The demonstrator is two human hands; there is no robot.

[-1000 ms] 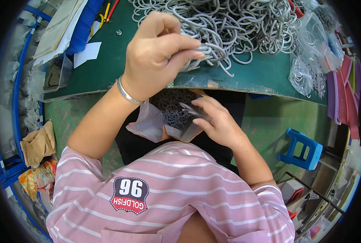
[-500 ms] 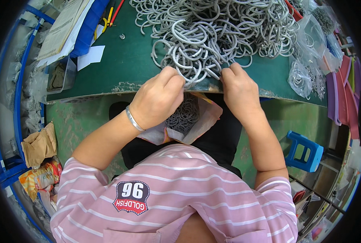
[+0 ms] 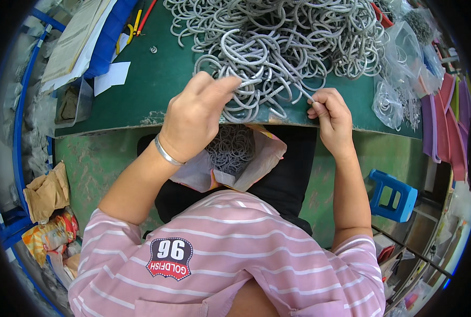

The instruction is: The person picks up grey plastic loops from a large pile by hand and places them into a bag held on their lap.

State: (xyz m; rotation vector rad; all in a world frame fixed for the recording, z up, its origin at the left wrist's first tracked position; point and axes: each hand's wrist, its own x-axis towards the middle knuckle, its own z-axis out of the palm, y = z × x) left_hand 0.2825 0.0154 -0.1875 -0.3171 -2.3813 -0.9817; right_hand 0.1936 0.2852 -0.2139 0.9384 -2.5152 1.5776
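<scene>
Nearest to me is the pink, white-striped shirt (image 3: 235,230) of the person whose head carries my camera. Past it, an open bag (image 3: 270,153) sits between dark-clad legs (image 3: 296,158), with grey curled pieces (image 3: 235,148) heaped inside. Farther on, at the table's near edge, I see both bare hands. The right hand (image 3: 333,119) has thumb and forefinger pinched together on the end of a grey cord (image 3: 302,90), which runs from the fingertips up and leftward into the pile. The left hand (image 3: 196,113), a silver bangle (image 3: 167,151) at its wrist, has bent fingers at the pile's near left edge; I cannot tell whether they grip anything. The pile of grey cord loops (image 3: 288,37) spreads ahead of both hands across a green tabletop (image 3: 140,87)
</scene>
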